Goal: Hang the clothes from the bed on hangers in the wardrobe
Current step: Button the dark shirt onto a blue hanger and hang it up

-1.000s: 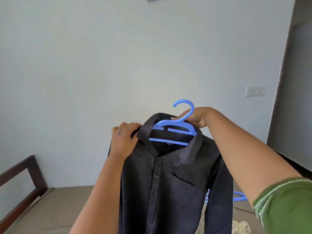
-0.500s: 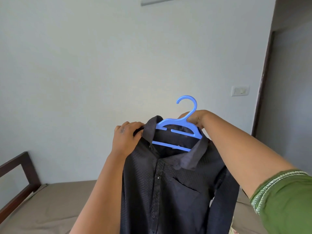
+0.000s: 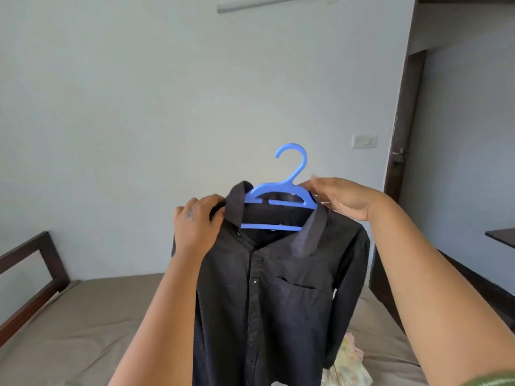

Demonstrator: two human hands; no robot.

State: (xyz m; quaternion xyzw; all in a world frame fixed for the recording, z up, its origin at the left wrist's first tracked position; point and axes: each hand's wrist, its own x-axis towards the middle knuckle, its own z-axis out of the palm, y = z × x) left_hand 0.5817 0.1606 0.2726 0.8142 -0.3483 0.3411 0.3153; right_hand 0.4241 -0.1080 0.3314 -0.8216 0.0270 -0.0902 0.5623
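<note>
Bed [image 3: 83, 316], brown-covered, wooden frame at far left, spans the lower view. Left hand [image 3: 196, 225] grips the black shirt [image 3: 273, 296] at its left shoulder beside the collar, fingers curled into the cloth. Shirt hangs buttoned on a blue hanger [image 3: 281, 190], held upright above the bed, hook free. Right hand [image 3: 341, 197] lies at the hanger's right shoulder, fingers extended, touching shirt and hanger. Pale floral cloth [image 3: 348, 363] lies on the bed, lower right.

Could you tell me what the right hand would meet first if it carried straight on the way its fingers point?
The right hand points left; its fingers would probably first meet the blue plastic hanger, though depth is unclear.
</note>
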